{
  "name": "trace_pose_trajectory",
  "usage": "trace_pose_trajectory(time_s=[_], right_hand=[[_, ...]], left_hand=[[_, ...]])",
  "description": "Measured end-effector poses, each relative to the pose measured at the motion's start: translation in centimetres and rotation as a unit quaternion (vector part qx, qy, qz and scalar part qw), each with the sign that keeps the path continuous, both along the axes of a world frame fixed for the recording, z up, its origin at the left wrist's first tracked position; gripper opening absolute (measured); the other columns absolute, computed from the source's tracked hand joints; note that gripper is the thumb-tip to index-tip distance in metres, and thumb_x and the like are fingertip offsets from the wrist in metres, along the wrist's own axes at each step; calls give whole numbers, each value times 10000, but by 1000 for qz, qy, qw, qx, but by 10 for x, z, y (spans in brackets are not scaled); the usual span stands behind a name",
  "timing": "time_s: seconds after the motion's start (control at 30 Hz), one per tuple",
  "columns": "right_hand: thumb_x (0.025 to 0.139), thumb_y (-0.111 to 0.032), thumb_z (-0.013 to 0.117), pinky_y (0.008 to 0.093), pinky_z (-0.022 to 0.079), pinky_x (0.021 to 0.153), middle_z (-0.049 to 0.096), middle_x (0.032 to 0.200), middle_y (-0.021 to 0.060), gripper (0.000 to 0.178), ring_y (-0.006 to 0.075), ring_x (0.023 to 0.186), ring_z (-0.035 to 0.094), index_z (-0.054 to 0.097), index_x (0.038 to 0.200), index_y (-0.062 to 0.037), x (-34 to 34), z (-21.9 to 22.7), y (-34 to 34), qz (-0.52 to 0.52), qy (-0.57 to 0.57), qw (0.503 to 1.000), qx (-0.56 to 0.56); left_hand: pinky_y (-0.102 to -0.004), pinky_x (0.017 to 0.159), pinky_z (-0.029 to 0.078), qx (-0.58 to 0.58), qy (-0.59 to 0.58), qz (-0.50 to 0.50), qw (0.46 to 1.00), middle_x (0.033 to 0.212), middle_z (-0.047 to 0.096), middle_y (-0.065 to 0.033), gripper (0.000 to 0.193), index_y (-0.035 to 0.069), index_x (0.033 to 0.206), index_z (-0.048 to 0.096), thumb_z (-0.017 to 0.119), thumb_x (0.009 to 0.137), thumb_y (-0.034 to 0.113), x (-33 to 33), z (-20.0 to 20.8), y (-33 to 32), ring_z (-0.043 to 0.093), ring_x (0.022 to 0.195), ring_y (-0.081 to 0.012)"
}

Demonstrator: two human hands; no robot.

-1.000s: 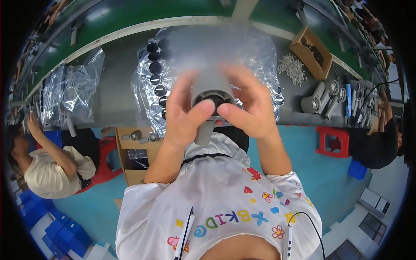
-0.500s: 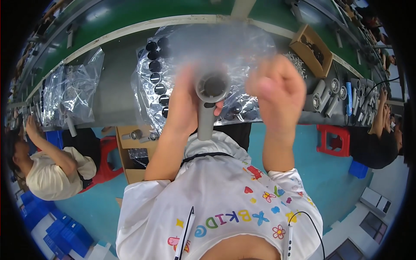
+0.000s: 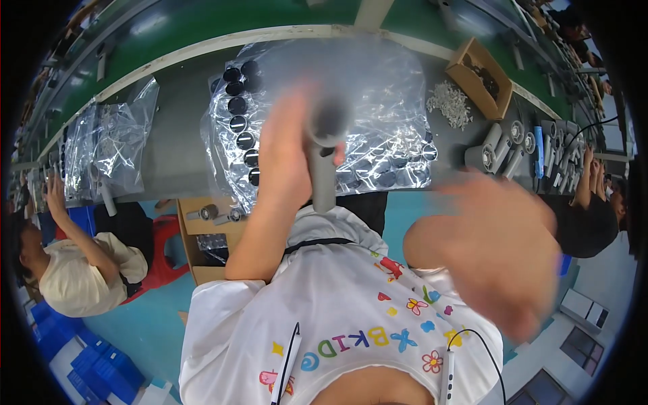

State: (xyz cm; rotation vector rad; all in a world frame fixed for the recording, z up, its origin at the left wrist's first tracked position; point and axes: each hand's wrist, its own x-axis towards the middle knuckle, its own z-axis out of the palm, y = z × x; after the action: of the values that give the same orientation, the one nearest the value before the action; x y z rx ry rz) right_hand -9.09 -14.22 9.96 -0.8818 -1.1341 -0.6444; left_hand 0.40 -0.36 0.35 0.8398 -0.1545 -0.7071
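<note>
My left hand [image 3: 287, 145] is wrapped round a grey hair dryer housing [image 3: 324, 179], held upright above the bench edge. Its round barrel end faces up and is blurred, and the handle points down toward my shirt. My right hand [image 3: 496, 246] is off to the right, apart from the housing and in front of the bench. Motion smears its fingers, so whether it holds anything cannot be told. Beneath the housing lies a clear plastic bag [image 3: 391, 88]. Round black caps [image 3: 237, 124] stand in a column on its left side, with more along its near edge.
A pile of small pale parts [image 3: 450, 104] lies right of the bag, beside a cardboard box [image 3: 480, 77] of dark pieces. More grey housings [image 3: 480, 156] and a blue tool [image 3: 539, 152] are farther right. An open carton [image 3: 196, 233] stands below the bench. People sit on both sides.
My right hand has swung from above the bag down and to the right, away from the housing. My left hand keeps the housing in nearly the same spot.
</note>
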Motion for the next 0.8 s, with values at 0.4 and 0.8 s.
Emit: trace_pose_trajectory(time_s=[0.4,0.8], right_hand=[[921,-253,661,271,103,389,166,497,-41,619,121,357,162,127,627,-145,-10,-2,3,-149,117,980,64],[917,-210,569,355,232,380,267,486,-11,477,158,375,213,249,576,-116,12,-41,21,-205,139,969,10]], left_hand=[[-342,638,553,26,-68,2,997,1227,643,-147,509,-25,1395,488,446,1076,370,-5,9,0,666,784,-203],[-332,875,545,56,-124,3,991,1356,600,-172,581,-38,1415,486,487,1061,422,-24,23,-2,649,1038,-208]])
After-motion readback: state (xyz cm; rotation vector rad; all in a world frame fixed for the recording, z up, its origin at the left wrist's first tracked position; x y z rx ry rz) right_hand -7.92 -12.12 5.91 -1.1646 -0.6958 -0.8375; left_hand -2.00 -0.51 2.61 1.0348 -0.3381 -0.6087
